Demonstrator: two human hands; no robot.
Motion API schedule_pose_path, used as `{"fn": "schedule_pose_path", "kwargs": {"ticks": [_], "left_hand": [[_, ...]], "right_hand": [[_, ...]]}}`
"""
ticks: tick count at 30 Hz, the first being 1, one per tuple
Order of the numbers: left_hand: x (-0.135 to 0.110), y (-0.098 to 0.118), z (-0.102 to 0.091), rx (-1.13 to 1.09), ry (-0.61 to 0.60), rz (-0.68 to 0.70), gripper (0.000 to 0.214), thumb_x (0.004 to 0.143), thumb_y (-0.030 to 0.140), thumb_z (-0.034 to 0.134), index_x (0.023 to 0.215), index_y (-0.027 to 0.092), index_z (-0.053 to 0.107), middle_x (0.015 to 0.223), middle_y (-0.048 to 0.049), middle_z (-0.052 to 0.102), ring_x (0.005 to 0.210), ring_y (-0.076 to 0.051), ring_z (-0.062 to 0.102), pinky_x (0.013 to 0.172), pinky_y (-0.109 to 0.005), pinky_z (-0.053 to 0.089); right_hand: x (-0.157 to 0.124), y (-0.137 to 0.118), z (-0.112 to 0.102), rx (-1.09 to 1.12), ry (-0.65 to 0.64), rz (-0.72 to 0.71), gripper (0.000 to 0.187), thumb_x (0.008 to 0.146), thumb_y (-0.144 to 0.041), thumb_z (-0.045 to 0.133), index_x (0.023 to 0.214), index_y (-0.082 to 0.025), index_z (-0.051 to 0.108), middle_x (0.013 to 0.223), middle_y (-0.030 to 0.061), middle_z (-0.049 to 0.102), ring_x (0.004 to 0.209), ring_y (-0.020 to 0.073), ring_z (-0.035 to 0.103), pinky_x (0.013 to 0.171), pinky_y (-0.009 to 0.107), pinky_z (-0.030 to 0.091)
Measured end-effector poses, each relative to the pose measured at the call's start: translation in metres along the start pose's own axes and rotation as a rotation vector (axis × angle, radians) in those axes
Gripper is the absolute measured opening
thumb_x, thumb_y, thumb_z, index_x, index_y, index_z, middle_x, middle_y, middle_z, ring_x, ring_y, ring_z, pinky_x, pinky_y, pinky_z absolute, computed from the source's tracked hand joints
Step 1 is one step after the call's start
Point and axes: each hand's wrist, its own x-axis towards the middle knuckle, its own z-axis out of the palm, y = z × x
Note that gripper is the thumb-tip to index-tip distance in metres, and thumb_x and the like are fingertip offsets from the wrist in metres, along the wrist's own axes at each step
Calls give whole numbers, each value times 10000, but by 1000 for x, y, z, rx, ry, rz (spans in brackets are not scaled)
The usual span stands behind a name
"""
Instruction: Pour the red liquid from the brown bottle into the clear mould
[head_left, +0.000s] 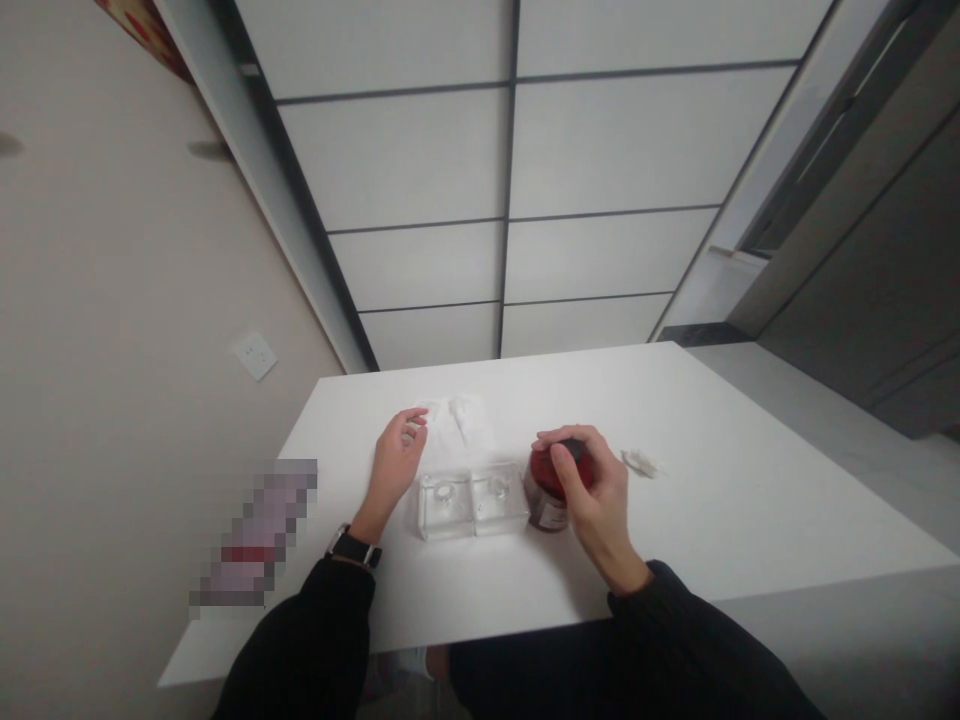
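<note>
My right hand [592, 490] is shut around a red glass jar [544, 490] with a dark lid [574, 450], its fingers over the top and a white label showing low on the jar. My left hand [397, 465] lies on the white table [712, 490] with its fingers loosely curled, holding nothing. Its fingertips are next to a white sheet of tissue or paper [459, 425]. Just beyond my left wrist stand two clear square glass holders [442, 506] [499, 498], side by side and touching, between my hands. A black watch [354, 547] sits on my left wrist.
A crumpled white scrap [639, 462] lies to the right of the jar. A pixelated object [255, 535] stands left of the table, by a beige wall with a socket [255, 355]. Dark grey cabinets [862, 270] stand at the right.
</note>
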Motion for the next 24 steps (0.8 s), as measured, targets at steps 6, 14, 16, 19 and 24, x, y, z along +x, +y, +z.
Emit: {"fn": "schedule_pose_path", "kwargs": {"ticks": [6, 14, 16, 19, 24], "left_hand": [[0, 1, 1, 4, -7, 5, 266, 891, 289, 602, 1115, 193, 710, 1009, -63, 732, 740, -162, 637, 683, -275, 518], [0, 3, 0, 19, -18, 4, 263, 892, 279, 602, 1115, 191, 712, 1017, -63, 730, 745, -164, 631, 686, -274, 517], [0, 3, 0, 22, -17, 3, 267, 894, 280, 597, 1118, 191, 711, 1022, -65, 729, 751, -165, 631, 688, -275, 513], [0, 4, 0, 27, -19, 3, 266, 893, 281, 598, 1117, 195, 713, 1022, -63, 733, 755, -167, 632, 688, -276, 512], [0, 4, 1, 28, -14, 3, 267, 889, 280, 595, 1112, 194, 713, 1020, -68, 732, 759, -169, 632, 678, -272, 509]], "right_hand": [[1, -6, 3, -10, 60, 47, 128, 923, -378, 741, 922, -266, 678, 921, 38, 763, 909, 252, 712, 852, 439, 527], [-1, -3, 1, -129, 65, 24, 180, 994, -433, 663, 980, -263, 721, 964, 47, 791, 960, 262, 706, 890, 449, 509], [-1, -2, 0, -167, 34, -44, 213, 1049, -408, 571, 1003, -266, 724, 965, 38, 802, 977, 254, 709, 918, 448, 490], [-2, -3, -1, -204, 19, -116, 302, 1099, -364, 440, 1014, -268, 714, 956, 27, 804, 970, 241, 719, 919, 437, 478], [-2, -2, -1, -214, 13, -121, 301, 1112, -343, 395, 1029, -279, 677, 973, 20, 801, 964, 234, 722, 927, 439, 470]]}}
